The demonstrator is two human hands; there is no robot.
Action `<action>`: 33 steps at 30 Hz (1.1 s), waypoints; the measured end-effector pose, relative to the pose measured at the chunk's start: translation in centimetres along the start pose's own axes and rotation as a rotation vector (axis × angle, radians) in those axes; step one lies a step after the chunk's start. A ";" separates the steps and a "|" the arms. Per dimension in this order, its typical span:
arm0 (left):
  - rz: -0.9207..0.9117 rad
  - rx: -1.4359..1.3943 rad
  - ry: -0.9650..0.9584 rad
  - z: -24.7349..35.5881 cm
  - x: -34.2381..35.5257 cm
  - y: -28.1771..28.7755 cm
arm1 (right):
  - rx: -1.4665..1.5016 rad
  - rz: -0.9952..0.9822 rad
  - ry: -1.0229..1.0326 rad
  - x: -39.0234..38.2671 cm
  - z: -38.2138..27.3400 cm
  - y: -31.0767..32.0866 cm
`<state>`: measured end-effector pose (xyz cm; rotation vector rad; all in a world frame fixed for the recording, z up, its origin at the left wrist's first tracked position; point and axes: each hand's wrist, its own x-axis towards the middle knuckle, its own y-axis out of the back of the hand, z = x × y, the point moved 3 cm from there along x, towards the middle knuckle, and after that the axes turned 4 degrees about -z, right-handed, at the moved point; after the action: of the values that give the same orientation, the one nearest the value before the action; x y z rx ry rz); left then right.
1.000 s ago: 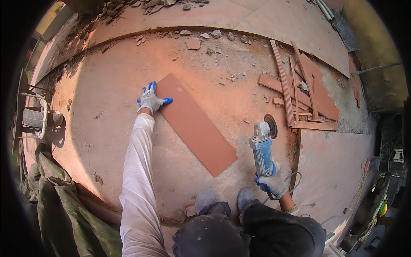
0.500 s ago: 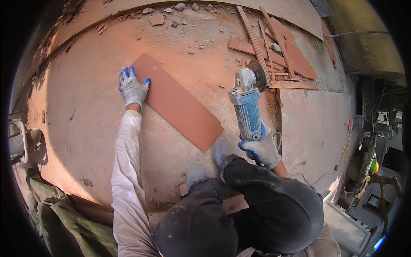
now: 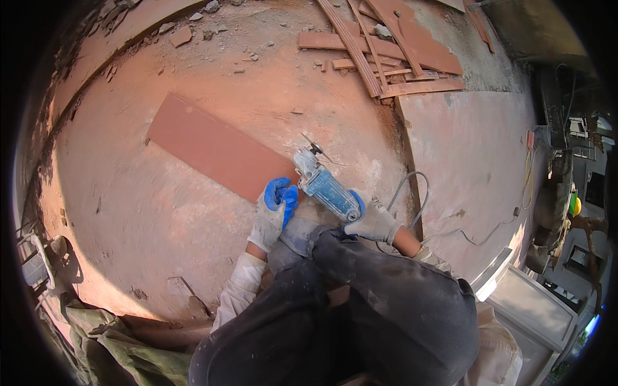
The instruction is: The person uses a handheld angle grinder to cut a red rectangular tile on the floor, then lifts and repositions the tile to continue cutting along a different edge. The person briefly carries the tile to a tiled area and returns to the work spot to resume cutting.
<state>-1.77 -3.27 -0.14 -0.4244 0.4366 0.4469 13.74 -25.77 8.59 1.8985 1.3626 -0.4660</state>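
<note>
My right hand (image 3: 374,222), in a grey and blue work glove, is wrapped round the rear body of a blue angle grinder (image 3: 331,195). The grinder's head points up and left, and its thin disc (image 3: 320,148) shows nearly edge-on. Beside the grinder head, my gloved left hand (image 3: 275,209) has half-curled fingers, with a gap between them and the thumb; nothing shows in it. It is next to the near end of a long reddish-brown tile (image 3: 219,147) lying flat on the floor. Whether the hand touches the tile I cannot tell.
Cut tile strips and broken pieces (image 3: 393,55) lie piled at the far right. Stone rubble (image 3: 209,26) lines the far edge. The grinder's cord (image 3: 473,241) loops across the right-hand floor. A green tarp (image 3: 122,341) is heaped at lower left; my shoes are just below the tile.
My left hand has left the tile's left edge and come toward me beside the grinder. The grinder has moved nearer and tilted left. The view has shifted, so the tile appears farther left.
</note>
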 end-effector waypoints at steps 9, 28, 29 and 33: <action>-0.063 0.166 0.074 -1.3 -0.4 -0.1 | 0.002 -0.091 -0.077 0.2 2.5 -3.3; -0.077 0.511 0.056 0.0 -0.9 -2.5 | -0.046 -0.177 -0.159 0.0 4.1 -3.2; -0.073 0.521 0.078 -0.5 -0.9 -2.5 | -0.064 -0.172 -0.165 -0.1 4.3 -3.2; 0.006 0.663 -0.107 -1.4 -0.7 -2.5 | -0.039 -0.165 -0.096 0.1 4.2 -3.3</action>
<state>-1.54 -6.24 -0.26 0.2410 0.4545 0.3050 11.24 -28.29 4.56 1.7173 1.4600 -0.6003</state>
